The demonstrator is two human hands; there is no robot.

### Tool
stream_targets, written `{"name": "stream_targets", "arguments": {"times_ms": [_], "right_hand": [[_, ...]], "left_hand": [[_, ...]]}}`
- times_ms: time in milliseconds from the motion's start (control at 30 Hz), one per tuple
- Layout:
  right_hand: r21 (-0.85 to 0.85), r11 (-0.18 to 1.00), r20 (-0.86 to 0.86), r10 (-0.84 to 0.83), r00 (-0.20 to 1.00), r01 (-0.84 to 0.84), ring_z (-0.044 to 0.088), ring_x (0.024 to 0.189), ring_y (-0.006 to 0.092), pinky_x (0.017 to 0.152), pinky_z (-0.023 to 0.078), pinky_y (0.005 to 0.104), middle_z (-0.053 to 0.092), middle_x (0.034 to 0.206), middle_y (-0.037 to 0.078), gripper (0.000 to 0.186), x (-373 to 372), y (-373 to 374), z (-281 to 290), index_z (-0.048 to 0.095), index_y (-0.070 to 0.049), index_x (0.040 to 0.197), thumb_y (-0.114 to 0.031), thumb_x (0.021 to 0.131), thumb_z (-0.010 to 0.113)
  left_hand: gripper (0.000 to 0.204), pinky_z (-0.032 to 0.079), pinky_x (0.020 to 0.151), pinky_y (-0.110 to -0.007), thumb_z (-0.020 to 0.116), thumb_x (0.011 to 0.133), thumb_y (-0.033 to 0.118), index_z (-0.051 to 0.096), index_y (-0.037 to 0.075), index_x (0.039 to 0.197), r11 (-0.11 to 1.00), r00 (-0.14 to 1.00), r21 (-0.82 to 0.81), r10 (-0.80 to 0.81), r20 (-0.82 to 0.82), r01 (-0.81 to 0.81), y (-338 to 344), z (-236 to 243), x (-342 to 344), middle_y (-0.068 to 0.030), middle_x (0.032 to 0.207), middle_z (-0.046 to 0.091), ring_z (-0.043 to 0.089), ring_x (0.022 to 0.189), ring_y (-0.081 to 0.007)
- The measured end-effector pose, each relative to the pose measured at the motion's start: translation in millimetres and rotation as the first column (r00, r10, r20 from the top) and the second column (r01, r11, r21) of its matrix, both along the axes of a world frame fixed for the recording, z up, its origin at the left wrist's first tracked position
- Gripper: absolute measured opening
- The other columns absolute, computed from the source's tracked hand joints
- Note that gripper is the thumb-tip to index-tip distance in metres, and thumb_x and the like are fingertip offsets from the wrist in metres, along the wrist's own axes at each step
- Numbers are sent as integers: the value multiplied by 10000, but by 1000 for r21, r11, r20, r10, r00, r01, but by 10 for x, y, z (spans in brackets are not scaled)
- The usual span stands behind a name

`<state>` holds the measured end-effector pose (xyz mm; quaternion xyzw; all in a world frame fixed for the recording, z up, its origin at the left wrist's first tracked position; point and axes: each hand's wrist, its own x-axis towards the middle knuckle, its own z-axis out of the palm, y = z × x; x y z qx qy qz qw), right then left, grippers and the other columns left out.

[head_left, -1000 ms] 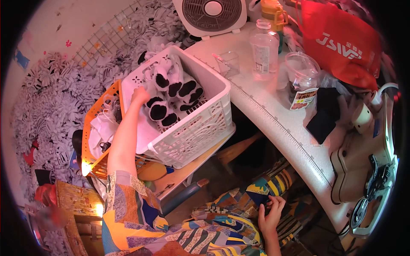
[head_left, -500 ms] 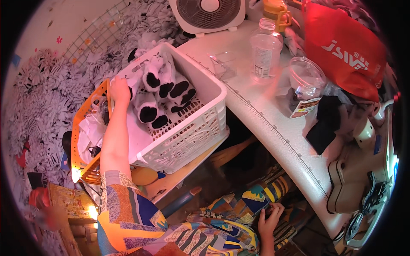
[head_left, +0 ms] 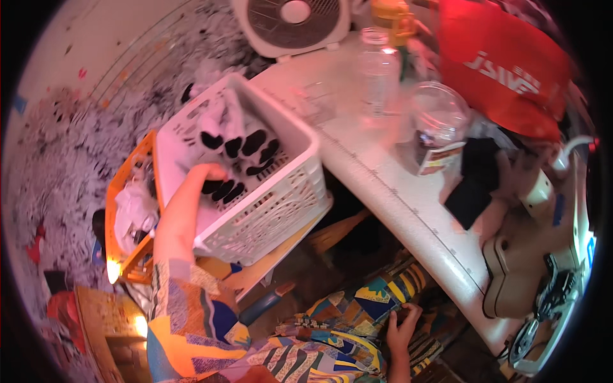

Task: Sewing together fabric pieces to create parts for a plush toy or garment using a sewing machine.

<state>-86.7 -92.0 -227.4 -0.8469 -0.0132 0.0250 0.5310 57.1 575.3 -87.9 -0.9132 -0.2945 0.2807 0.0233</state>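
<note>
My left hand (head_left: 209, 172) reaches into a white plastic basket (head_left: 265, 220), its blurred fingers curled over a white sock with a black end (head_left: 211, 186). Beside it, more socks with black ends (head_left: 233, 147) lie in rows inside the basket, black ends facing the near right side. My fingers hide part of the sock under them. Down by the patterned cloth over my leg, my right hand (head_left: 403, 324) is curled, thumb and fingers close together around a dark spot I cannot make out.
An orange basket (head_left: 121, 268) with white items adjoins the white basket. A heap of white and black socks (head_left: 57, 172) fills the left. On the table (head_left: 408, 204) are a clear bottle (head_left: 377, 80), a clear jar (head_left: 440, 115), black cloth (head_left: 472, 191), a fan (head_left: 294, 54) and a red bag (head_left: 498, 64).
My left hand has moved from the basket's left rim down and right into it, and another black end now shows in the near row. The view has shifted slightly; my right hand keeps its pose.
</note>
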Motion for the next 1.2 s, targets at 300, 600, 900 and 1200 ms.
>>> {"name": "stream_targets", "arguments": {"times_ms": [300,600,900,1200], "right_hand": [[-382,856,657,-13,754,348,622,701,246,591,495,346,635,851,70,172,45,-577,699,644,-90,958,-153,808,696],[351,207,874,-423,-240,913,550,747,241,707,459,328,568,879,96,132,322,-2257,2321,611,-6,977,-31,850,635],[-419,458,429,-661,615,784,584,1070,345,880,486,432,619,1143,197,437,1548,-3998,2748,603,12,1119,-337,864,672],[684,541,578,-811,89,489,614,932,195,819,482,334,662,1075,122,327,1132,-3850,3400,592,30,1139,-190,905,657]], "left_hand": [[472,503,866,-463,585,849,466,707,97,1117,825,967,508,-246,-71,247,-1841,1506,171,-251,1057,662,655,987,-357],[207,481,740,-439,609,873,143,637,21,1038,242,181,134,-916,359,961,-4047,2278,-422,-183,910,629,598,836,-366],[312,477,781,-429,633,848,122,610,12,1139,144,87,111,-910,406,983,-4308,2236,-758,-182,967,625,591,897,-371],[328,476,786,-441,632,850,128,602,4,1152,-5,5,-21,-882,472,1000,-4531,2089,-899,-203,995,616,583,909,-388]]}}
